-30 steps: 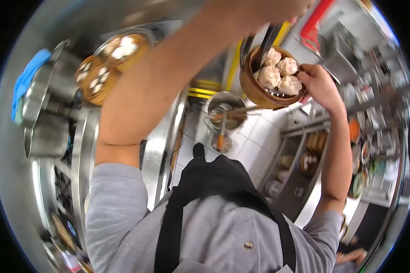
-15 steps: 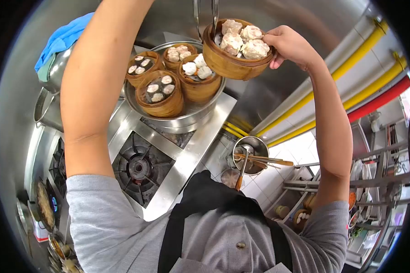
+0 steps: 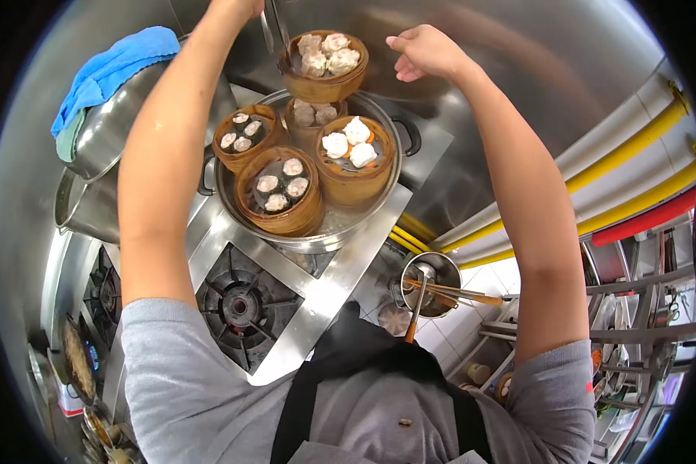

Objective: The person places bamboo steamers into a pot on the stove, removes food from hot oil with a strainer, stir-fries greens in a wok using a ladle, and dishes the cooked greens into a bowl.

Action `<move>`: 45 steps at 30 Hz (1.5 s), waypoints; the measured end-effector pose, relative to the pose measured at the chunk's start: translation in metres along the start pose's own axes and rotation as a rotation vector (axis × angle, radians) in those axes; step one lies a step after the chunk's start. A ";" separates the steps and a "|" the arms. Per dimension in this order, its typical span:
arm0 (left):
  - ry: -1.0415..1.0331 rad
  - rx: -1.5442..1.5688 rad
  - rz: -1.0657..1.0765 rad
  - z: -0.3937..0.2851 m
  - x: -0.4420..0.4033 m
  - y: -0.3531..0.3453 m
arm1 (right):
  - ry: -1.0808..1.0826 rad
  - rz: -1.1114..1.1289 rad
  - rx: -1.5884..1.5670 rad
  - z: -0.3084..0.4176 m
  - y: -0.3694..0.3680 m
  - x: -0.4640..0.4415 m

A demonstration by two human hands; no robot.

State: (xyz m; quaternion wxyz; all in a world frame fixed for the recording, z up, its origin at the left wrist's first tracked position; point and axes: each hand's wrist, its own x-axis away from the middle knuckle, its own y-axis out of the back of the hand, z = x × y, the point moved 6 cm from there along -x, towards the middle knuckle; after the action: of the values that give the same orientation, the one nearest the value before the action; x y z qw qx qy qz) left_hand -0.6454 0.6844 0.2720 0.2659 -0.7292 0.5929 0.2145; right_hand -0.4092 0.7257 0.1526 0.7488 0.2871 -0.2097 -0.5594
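At the top edge, my left hand [image 3: 247, 6], partly cut off, is closed around metal tongs [image 3: 281, 28]. The tongs reach the left rim of a bamboo steamer basket [image 3: 321, 87] with several pale dumplings, which is above a rear basket [image 3: 311, 136] and partly hides it. My right hand [image 3: 429, 52] is apart from this basket, to its right, fingers loosely bent and holding nothing. Below stand two baskets of dark-wrapped dumplings, one at left [image 3: 247, 157] and one in front [image 3: 286, 219], plus a basket of white buns [image 3: 354, 182] at right.
The baskets stand in a wide metal pan [image 3: 336, 241] with black handles on the stove. A gas burner [image 3: 240, 303] lies nearer. At left are large metal pots [image 3: 104, 124] with a blue cloth [image 3: 120, 66]. A metal bucket [image 3: 433, 271] holding utensils stands right of the stove, near yellow pipes [image 3: 634, 166].
The basket of pale dumplings has moved left and down to above the rear basket. My right hand has let go of its rim and drawn away; my left hand has come into view.
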 end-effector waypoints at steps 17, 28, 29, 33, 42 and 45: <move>0.215 0.036 -0.091 0.112 0.031 0.036 | -0.085 -0.077 0.040 -0.050 0.028 0.027; 0.139 0.081 0.055 0.106 0.047 0.025 | -0.065 -0.118 0.058 -0.046 0.038 0.063; 0.078 0.013 0.053 0.098 0.049 0.022 | -0.060 -0.125 0.052 -0.051 0.040 0.069; -0.148 -0.265 0.063 -0.009 0.057 -0.003 | 0.040 -0.174 0.166 -0.048 0.055 0.114; 0.182 -0.043 0.299 -0.043 0.336 -0.127 | 0.085 -0.464 -0.049 -0.084 0.107 0.302; 0.592 0.136 0.347 0.122 0.495 -0.185 | -0.075 -0.461 -0.216 -0.131 0.102 0.367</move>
State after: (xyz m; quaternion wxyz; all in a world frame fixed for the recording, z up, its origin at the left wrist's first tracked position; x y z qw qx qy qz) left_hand -0.3631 0.4197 -0.1074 0.0900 -0.6289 0.7722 -0.0042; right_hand -0.1479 0.4211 0.1200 0.6196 0.2243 -0.1054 -0.7448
